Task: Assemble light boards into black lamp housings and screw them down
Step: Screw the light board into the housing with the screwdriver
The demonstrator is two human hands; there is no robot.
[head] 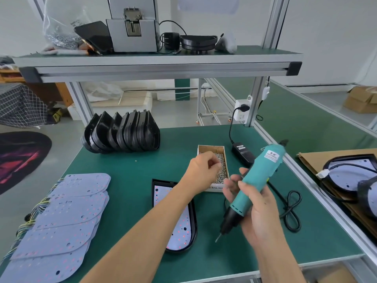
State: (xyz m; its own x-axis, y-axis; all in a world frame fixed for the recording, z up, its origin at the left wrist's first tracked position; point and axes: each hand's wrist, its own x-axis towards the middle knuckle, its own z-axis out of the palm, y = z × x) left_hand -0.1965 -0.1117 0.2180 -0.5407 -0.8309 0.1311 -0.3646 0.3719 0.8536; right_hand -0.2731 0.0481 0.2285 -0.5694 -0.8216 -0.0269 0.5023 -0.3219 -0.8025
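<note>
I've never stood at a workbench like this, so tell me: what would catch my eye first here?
Probably the teal electric screwdriver, gripped in the right hand near the middle of the green bench, bit pointing down. Beside it the left hand reaches into a small cardboard box of screws. Under the left forearm lies a black lamp housing with a light board in it, and a fanned stack of light boards sits at the left.

The left forearm [155,217] covers the middle of the light board [181,227] in its housing. The left hand [201,170] curls its fingers over the screw box [221,152], hiding whatever they pinch.
</note>
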